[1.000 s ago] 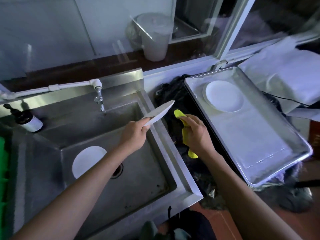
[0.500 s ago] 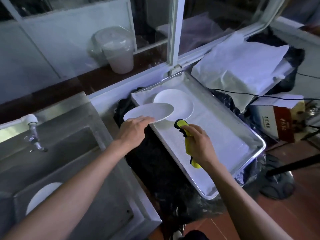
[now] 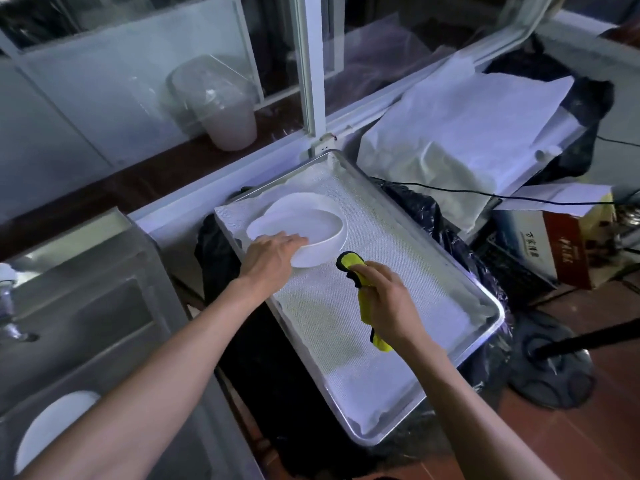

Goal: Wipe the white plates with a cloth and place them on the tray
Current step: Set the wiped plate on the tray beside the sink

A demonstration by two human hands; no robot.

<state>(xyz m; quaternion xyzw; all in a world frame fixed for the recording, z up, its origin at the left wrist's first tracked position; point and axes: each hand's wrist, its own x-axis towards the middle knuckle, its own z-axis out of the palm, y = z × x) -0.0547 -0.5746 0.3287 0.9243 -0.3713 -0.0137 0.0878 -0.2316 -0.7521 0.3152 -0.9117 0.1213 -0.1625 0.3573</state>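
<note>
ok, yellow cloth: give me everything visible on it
The yellow cloth looks like soft microfibre, bright yellow with a dark edge trim. It is bunched in the right hand, whose fingers curl round its middle; one rounded end sticks out above the fingers, the other hangs below the palm near the wrist. It sits over the lined tray, just right of the top plate, apart from it. Whether it touches the tray liner cannot be told.

The tray (image 3: 486,306) is showing as dull, brushed metal, lined with a finely textured white sheet (image 3: 391,289). The plates (image 3: 311,223) are looking smooth and matt white. The cloth (image 3: 365,299) is appearing as soft yellow fabric. The sink (image 3: 104,306) at left is gleaming as steel.
</note>
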